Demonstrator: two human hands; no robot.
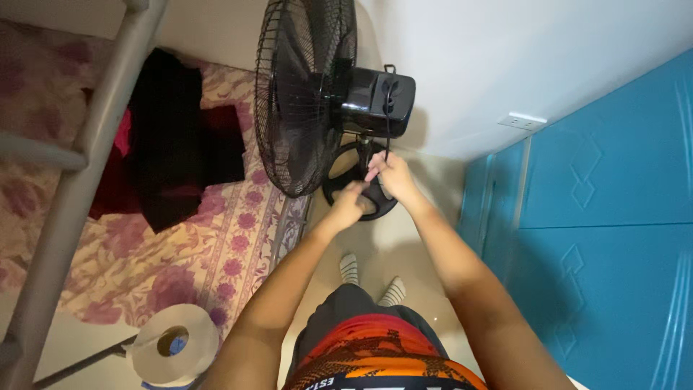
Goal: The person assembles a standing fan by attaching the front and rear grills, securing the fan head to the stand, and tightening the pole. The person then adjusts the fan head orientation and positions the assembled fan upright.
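A black standing fan (307,90) with a wire cage stands on a round base (339,177) on the pale floor, its motor housing (375,101) turned to the right. A black cord (388,123) hangs down from the housing. My right hand (391,177) pinches the lower end of that cord beside the fan's pole. My left hand (349,206) is closed just below it, near the base, and seems to grip the cord or the pole; its fingers hide which.
A bed with a floral sheet (216,245) and dark clothes (173,144) lies left of the fan. A grey metal bunk post (79,173) crosses the left side. A toilet paper roll (173,343) sits below. Blue cabinet doors (606,217) line the right; a wall socket (521,121) is above.
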